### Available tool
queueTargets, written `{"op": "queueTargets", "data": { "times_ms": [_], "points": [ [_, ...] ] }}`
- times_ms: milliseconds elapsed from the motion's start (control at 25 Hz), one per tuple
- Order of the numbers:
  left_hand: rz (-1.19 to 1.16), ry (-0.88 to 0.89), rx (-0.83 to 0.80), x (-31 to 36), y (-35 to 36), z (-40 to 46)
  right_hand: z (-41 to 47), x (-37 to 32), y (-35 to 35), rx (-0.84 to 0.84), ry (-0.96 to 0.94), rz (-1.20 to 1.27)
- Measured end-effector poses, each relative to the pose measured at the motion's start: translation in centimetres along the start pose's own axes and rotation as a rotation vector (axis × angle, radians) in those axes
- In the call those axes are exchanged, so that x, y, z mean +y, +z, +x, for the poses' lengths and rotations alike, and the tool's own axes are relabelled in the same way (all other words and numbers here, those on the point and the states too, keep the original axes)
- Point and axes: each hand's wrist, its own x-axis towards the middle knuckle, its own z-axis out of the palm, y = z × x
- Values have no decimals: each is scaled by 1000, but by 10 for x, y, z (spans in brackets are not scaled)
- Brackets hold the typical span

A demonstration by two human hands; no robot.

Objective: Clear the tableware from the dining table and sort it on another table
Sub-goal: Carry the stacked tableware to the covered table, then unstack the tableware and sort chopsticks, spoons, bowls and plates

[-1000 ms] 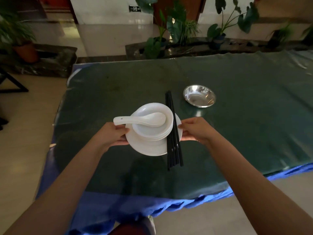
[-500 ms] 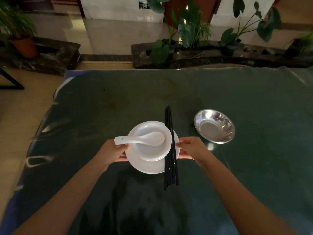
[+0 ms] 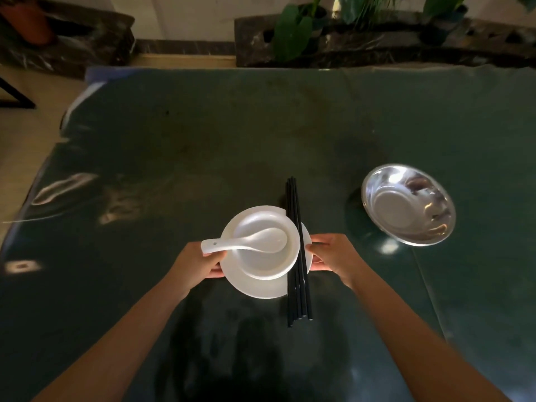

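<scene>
I see both hands on the stack. My left hand (image 3: 193, 265) grips the left rim of the round white ceramic plate (image 3: 262, 287), fingers clenched around the edge, thumb just under the spoon handle. My right hand (image 3: 333, 256) grips the right rim, fingers (image 3: 317, 238) curled on it beside the chopsticks. The small white ceramic bowl (image 3: 268, 264) sits on the plate between the two hands. The white ceramic soup spoon (image 3: 246, 242) lies in the bowl, scoop toward the right fingers, handle sticking out over the left fingers. The bundle of black chopsticks (image 3: 297, 256) lies across the plate's right side, just inside the right fingers, ends overhanging both the far and near rims. Cannot tell if the plate touches the dark green covered table (image 3: 174, 155) or is just above it. The shiny round stainless-steel dish (image 3: 407, 204) sits on the table beyond and to the right of the right fingers, apart from the stack, nothing in it. Potted green plants (image 3: 293, 30) are past the table's far edge.
</scene>
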Motion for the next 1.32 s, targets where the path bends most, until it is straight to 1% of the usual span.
{"op": "queueTargets", "data": {
  "times_ms": [160, 240, 280, 320, 360, 400, 440, 480, 520, 560, 640, 720, 800, 920, 1000, 1040, 1120, 1240, 1320],
  "points": [
    [49, -32, 0, -5, 1, 3, 5, 12, -1, 1, 8, -69],
    [171, -25, -3, -3, -1, 6, 5, 9, -3, -25, 12, -161],
    [268, -8, -15, -2, -3, 8, 5, 7, -5, -24, -3, -269],
    [358, 11, -41, -2, -5, 10, 4, 6, -6, 17, -39, -411],
    [407, 26, -68, -2, -8, 10, 2, 5, -8, 102, -82, -529],
    [409, 33, -87, -3, -11, 9, -4, 5, -9, 211, -110, -558],
    [348, 25, -82, -4, -16, 8, -12, 5, -8, 297, -122, -489],
    [235, 2, -40, -3, -23, 6, -22, 7, -6, 340, -126, -401],
    [104, -24, 29, -2, -30, 4, -33, 10, -1, 347, -128, -357],
    [-14, -40, 111, 0, -38, 1, -43, 13, 7, 325, -135, -378],
    [-125, -46, 239, 4, -52, -8, -61, 22, 27, 254, -157, -480],
    [-205, -48, 278, 5, -52, -23, -75, 29, 49, 258, -135, -533],
    [-301, -90, 220, -3, -34, -42, -83, 33, 65, 281, -50, -465],
    [-344, -217, 30, -27, 7, -62, -80, 40, 74, 271, 88, -131],
    [-350, -266, -87, -39, 32, -66, -75, 42, 72, 193, 169, 133],
    [-366, -288, -121, -41, 41, -66, -74, 43, 71, 142, 187, 217],
    [-374, -318, -159, -42, 56, -63, -76, 44, 67, 74, 164, 219],
    [-346, -337, -262, -40, 74, -61, -86, 47, 62, 30, 138, 178],
    [-372, -345, -339, -38, 86, -62, -99, 51, 58, 6, 133, 231]
  ]
}}
